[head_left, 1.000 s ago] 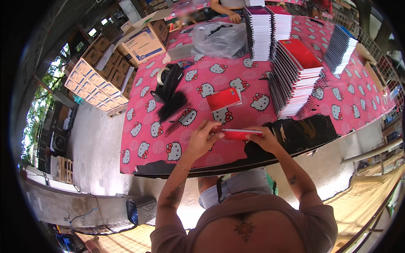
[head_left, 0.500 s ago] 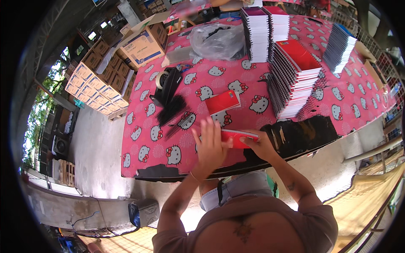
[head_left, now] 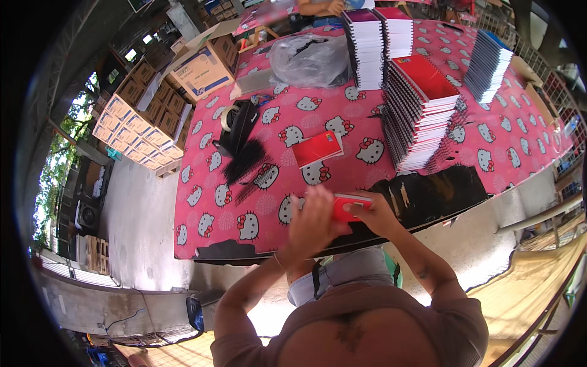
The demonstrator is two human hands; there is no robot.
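Observation:
A small red notebook [head_left: 347, 209] is in my right hand [head_left: 377, 216], the thumb lying on its cover and the fingers beneath, near the table's front edge. My left hand [head_left: 313, 223] is at the notebook's left end, blurred by motion; whether its fingers grip the notebook does not show. Just beyond my hands, a second red notebook [head_left: 318, 148] lies flat with pale sheets showing under its edge. To the left lies a heap of black binding coils [head_left: 246, 160], beside a black tape dispenser [head_left: 240, 131] with a roll of tape.
A tall stack of red spiral notebooks [head_left: 422, 116] stands at right. Behind it are more spiral stacks [head_left: 368, 52] and a dark blue one [head_left: 487, 67]. A clear plastic bag [head_left: 310, 60] and a carton [head_left: 205, 68] are at the back. A co-worker's hand [head_left: 335, 7] shows beyond.
My left hand has shifted slightly right and lower along the red notebook, covering more of its left end. The right hand keeps its hold almost in place.

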